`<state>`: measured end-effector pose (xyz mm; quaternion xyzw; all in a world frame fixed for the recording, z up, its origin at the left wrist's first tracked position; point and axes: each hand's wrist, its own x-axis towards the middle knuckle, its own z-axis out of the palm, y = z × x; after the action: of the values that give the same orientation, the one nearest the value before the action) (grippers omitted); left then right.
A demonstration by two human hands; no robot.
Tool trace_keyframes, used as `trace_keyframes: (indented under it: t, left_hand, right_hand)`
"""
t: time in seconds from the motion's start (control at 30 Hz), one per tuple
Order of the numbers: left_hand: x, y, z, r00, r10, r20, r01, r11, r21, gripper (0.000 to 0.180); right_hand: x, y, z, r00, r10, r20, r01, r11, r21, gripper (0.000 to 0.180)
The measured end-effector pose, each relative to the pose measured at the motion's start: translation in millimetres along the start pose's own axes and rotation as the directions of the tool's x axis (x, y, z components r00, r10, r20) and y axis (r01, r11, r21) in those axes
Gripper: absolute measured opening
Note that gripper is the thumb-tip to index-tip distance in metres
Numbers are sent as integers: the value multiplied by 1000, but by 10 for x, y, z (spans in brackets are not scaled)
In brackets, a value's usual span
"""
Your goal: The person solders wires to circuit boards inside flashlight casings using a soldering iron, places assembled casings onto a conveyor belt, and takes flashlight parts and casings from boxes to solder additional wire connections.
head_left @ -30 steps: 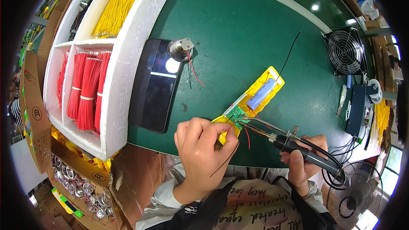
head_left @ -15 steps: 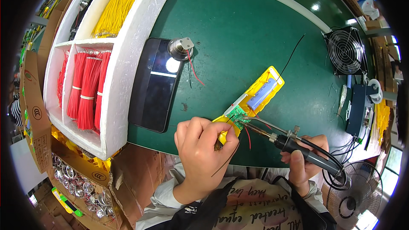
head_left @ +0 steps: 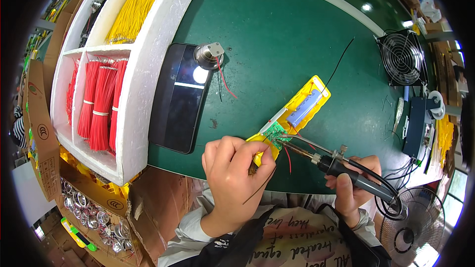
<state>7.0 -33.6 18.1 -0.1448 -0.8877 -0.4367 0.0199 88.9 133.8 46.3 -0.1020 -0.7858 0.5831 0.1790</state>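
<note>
A yellow plastic housing [head_left: 320, 98] lies slantwise on the green bench, with a blue-wrapped battery [head_left: 304, 109] in its far half and a green circuit board [head_left: 273, 133] in its near half. My left hand [head_left: 235, 165] is closed in a pinch on a thin black wire [head_left: 259, 188], whose end reaches the board. My right hand [head_left: 356, 183] grips a soldering iron [head_left: 341, 169] with a metal solder-feed tube clamped along it. The iron's tip meets the board close to my left fingertips; the exact contact is too small to see. A red wire [head_left: 289, 160] hangs from the board.
Left stands a white foam box [head_left: 136, 89] with bundled red and yellow wires. Beside it lie a black phone [head_left: 180, 104] and a round metal part [head_left: 209, 55]. Right are a small black fan [head_left: 402, 59], a dark control box [head_left: 417, 131] and a solder spool [head_left: 435, 105].
Both hands stay almost in place. The free end of the black wire in my left hand has shifted slightly; the iron's tip remains at the board.
</note>
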Motion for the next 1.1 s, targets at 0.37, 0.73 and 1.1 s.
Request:
trace_keyframes:
  t: [0.37,0.73,1.1]
  left_hand:
    - [5,-4,-2,1000,11,-5,-11,1000,7,14]
    - [7,3,-4,1000,0,5,0,1000,9,14]
    - [-3,-13,1,1000,11,5,-11,1000,26,16]
  right_hand:
    - [-7,10,-13,1000,-8,-11,8,1000,-22,23]
    - [-35,-18,-60,997,-15,-75,19,998,61,27]
    - [17,-32,-39,981,-6,-192,19,998,62,27]
